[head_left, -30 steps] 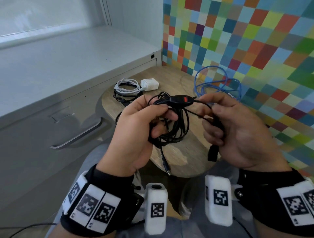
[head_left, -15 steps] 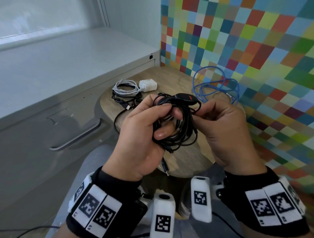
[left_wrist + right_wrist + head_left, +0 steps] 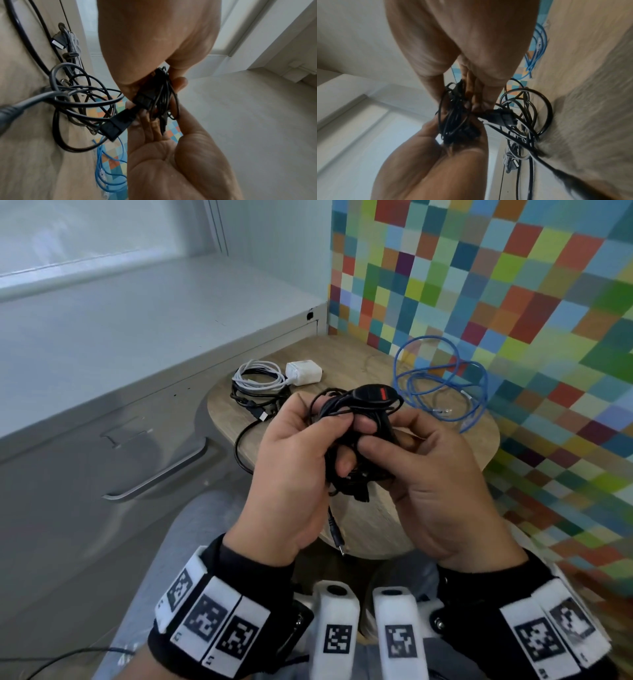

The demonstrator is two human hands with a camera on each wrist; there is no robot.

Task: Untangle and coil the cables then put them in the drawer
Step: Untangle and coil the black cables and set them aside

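Observation:
Both hands hold a coiled black cable (image 3: 346, 477) above the round wooden table (image 3: 359, 361). My left hand (image 3: 342, 440) grips the bundle, fingers curled round its loops. My right hand (image 3: 394, 436) pinches the strands beside it. The cable's black inline switch (image 3: 373, 397) with a red button sits on top of the bundle. A thin plug end (image 3: 337, 537) dangles below. In the left wrist view the bundle (image 3: 161, 97) lies between both hands, with a black connector (image 3: 116, 125) sticking out. The right wrist view shows the same loops (image 3: 453, 121).
On the table lie a white coiled cable (image 3: 260, 376) with a white charger (image 3: 305, 373), a black cable (image 3: 246, 402) under it, and a loose blue cable (image 3: 442, 381). A grey cabinet with a closed drawer and its handle (image 3: 161, 474) stands to the left. A chequered wall is on the right.
My right hand has moved in against the left hand, bringing the loose end and its connector to the bundle. The bundle is now tighter between both hands.

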